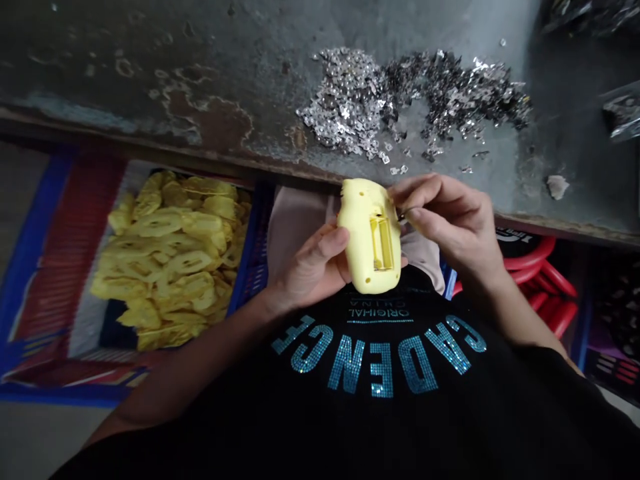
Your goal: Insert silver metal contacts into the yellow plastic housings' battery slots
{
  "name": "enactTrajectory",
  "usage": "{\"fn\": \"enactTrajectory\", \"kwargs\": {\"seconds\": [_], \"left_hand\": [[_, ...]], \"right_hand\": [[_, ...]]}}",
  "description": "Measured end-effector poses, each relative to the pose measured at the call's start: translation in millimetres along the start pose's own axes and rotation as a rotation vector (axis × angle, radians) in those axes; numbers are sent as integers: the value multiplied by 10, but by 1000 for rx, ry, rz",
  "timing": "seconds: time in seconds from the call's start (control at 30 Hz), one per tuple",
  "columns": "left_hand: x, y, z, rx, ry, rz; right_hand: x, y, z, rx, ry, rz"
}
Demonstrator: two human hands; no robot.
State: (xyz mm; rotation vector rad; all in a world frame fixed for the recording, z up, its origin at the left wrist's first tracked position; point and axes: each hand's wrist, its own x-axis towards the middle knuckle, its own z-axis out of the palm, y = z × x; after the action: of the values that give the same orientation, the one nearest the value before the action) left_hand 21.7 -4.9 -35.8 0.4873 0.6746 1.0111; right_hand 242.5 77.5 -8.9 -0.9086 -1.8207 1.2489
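Note:
In my left hand (320, 263) is a yellow plastic housing (361, 250) with an open battery compartment and small screw holes, held above my lap. The thumb lies along its left edge and the fingers pass behind it. My right hand (445, 220) is at the housing's upper right side. Its thumb and index finger pinch a small dark metal piece (402, 216) against the edge of the compartment; most of that piece is hidden by the fingertips. Just beyond, on the metal bench, lie two adjoining heaps of small shiny metal contact plates (345, 107).
The worn bench (150, 100) runs across the front, its edge close to my hands. A blue and red crate (45, 267) full of yellow plastic parts (175, 247) stands at the left. Red curved parts (555, 287) sit below the bench at right, and plastic bags (623, 110) lie on it.

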Motion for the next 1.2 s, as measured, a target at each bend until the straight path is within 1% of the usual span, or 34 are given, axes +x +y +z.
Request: {"fn": "enactTrajectory", "kwargs": {"seconds": [0.07, 0.17, 0.3, 0.37, 0.5, 0.57, 0.67, 0.8, 0.9, 1.03, 1.2], "left_hand": [[-1, -5, 32, 33, 17, 6], [-12, -19, 63, 34, 33, 17], [-25, -51, 87, -56, -10, 9], [-30, -63, 94, -93, -37, 15], [-41, -67, 101, -105, -82, -1], [-49, -66, 103, -99, -76, -2], [-62, -67, 108, -73, -33, -4], [-70, -65, 118, -49, 20, -46], [-64, -56, 138, -47, 40, -62], [-56, -43, 179, -55, 21, -26], [-46, -57, 199, -54, 31, 9]], "right_hand": [[-51, 30, 61, 11, 7, -29], [-83, 52, 54, 20, 22, -60], [-74, -8, -23, -31, 23, -102], [-55, -40, -43, -51, 30, -145], [-13, -59, -52, -126, 7, -211], [-1, -60, -60, -159, -13, -241], [6, -82, -88, -195, -40, -288], [15, -149, -129, -257, -74, -269], [34, -177, -128, -271, -76, -258], [59, -165, -90, -260, -72, -320], [45, -181, -70, -344, -72, -300]]}}
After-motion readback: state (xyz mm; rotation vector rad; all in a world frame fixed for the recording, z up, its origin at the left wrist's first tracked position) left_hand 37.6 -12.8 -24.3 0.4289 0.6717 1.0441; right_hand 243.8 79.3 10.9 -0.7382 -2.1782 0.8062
